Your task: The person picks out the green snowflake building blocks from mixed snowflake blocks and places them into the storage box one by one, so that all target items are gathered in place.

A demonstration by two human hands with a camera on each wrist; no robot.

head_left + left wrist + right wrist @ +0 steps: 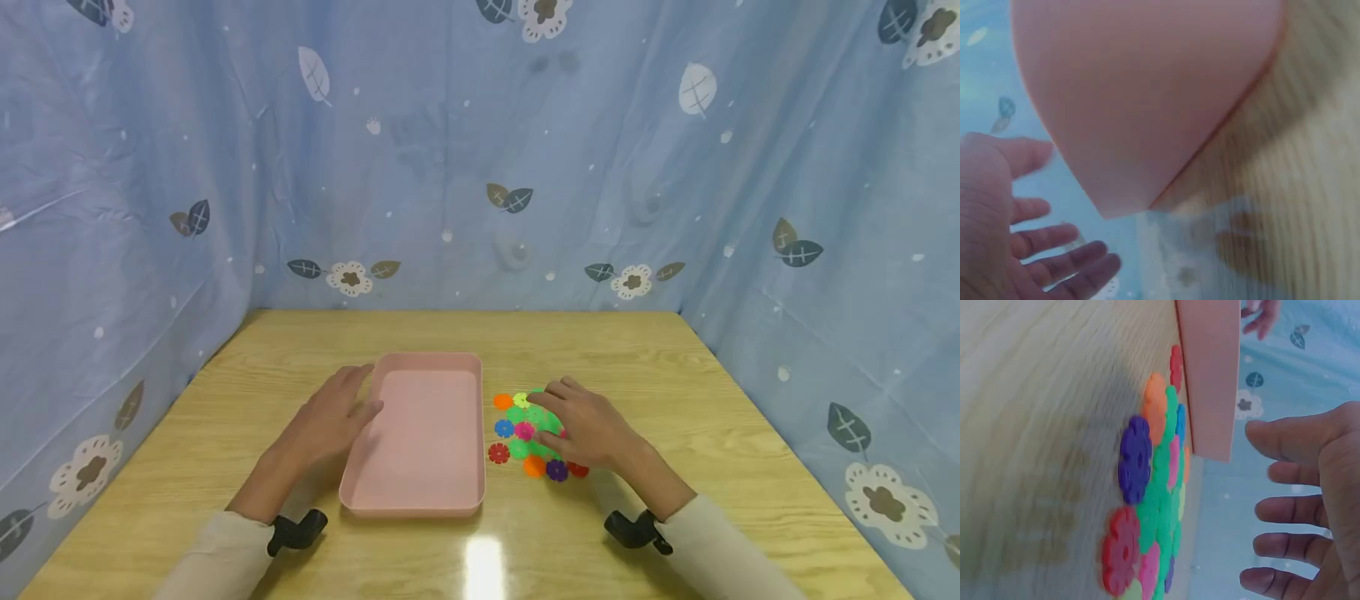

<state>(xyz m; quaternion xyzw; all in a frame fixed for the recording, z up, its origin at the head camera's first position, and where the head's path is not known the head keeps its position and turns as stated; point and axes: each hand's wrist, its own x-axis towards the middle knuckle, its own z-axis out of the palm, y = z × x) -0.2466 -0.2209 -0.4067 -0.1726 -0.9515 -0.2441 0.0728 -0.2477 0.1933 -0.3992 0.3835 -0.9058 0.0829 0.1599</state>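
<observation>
A pink rectangular tray (427, 512) lies on the wooden table, its side wall large in the left wrist view (1147, 112). The left hand (330, 417) is at the tray's left side, fingers spread and relaxed, thumb near the rim; whether it touches is unclear. Right of the tray lies a flat cluster of colourful notched discs: red (498, 453), blue (504, 428), orange (535, 466), purple (557, 470), green and pink. Above the cluster's right part hovers the right hand (588, 421), fingers apart with nothing between them, hiding some discs. In the right wrist view its fingers (1291, 509) are loosely extended.
Blue curtains (450, 167) with leaf and flower prints stand behind the table and on both sides. Wooden tabletop (637, 350) extends behind and right of the discs. Each wrist bears a black strap-mounted device (297, 532).
</observation>
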